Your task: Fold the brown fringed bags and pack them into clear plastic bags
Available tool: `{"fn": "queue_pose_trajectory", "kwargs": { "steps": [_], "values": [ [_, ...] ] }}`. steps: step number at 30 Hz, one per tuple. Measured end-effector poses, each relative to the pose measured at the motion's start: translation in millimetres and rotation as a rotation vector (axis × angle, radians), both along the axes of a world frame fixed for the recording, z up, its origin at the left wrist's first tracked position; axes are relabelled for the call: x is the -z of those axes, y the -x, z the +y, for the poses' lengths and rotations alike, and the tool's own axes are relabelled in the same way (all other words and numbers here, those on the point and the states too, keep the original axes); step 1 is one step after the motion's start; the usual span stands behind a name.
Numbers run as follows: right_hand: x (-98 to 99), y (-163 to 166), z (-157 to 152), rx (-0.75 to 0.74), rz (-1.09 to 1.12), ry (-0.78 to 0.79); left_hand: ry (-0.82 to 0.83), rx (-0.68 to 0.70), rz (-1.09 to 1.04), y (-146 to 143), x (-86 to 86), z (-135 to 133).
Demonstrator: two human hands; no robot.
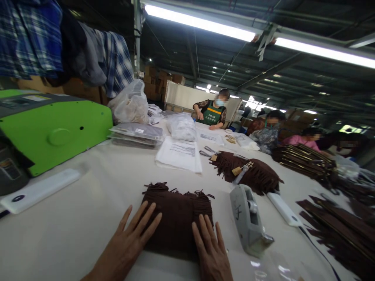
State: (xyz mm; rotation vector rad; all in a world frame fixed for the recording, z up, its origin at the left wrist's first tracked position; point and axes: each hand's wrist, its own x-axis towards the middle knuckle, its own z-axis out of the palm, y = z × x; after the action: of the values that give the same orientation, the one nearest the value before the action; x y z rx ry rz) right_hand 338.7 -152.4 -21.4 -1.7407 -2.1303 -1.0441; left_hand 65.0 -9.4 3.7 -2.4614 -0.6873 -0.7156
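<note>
A folded dark brown fringed cloth [177, 212] lies on the white table [96, 195] right in front of me. My left hand [130, 238] lies flat with its fingers spread, the fingertips resting on the cloth's left edge. My right hand [209, 246] is flat too, fingers stretched over the cloth's lower right part. Neither hand holds anything. A grey tape dispenser [249, 220] stands just right of the cloth.
A green machine [52, 130] stands at the left, with a white flat bar [39, 189] before it. A second brown fringed pile [249, 171] with tags, printed sheets [180, 154], plastic bags [130, 105] and stacked brown strips [342, 226] lie further off. Several people sit at the far end.
</note>
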Motion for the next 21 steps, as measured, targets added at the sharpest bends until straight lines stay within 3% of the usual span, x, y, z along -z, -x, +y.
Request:
{"fn": "queue_pose_trajectory", "kwargs": {
  "steps": [4, 7, 12, 17, 21],
  "values": [
    [-6.2, 1, 18, -0.002, 0.047, 0.048, 0.069, -0.103, -0.033, -21, 32.0, 7],
    [-10.1, -3, 38, -0.036, 0.087, 0.107, 0.149, -0.114, 0.046, -34, 33.9, 15],
    [-25.9, -13, 76, -0.084, 0.148, 0.171, 0.246, -0.032, 0.111, -50, -3.8, 40],
    [-69.5, -24, 112, -0.08, 0.167, 0.121, 0.217, 0.012, 0.071, -63, -58.1, 75],
    [-100.7, -30, 121, -0.074, 0.172, 0.065, 0.178, 0.032, 0.059, -67, -93.1, 85]
  ]
}}
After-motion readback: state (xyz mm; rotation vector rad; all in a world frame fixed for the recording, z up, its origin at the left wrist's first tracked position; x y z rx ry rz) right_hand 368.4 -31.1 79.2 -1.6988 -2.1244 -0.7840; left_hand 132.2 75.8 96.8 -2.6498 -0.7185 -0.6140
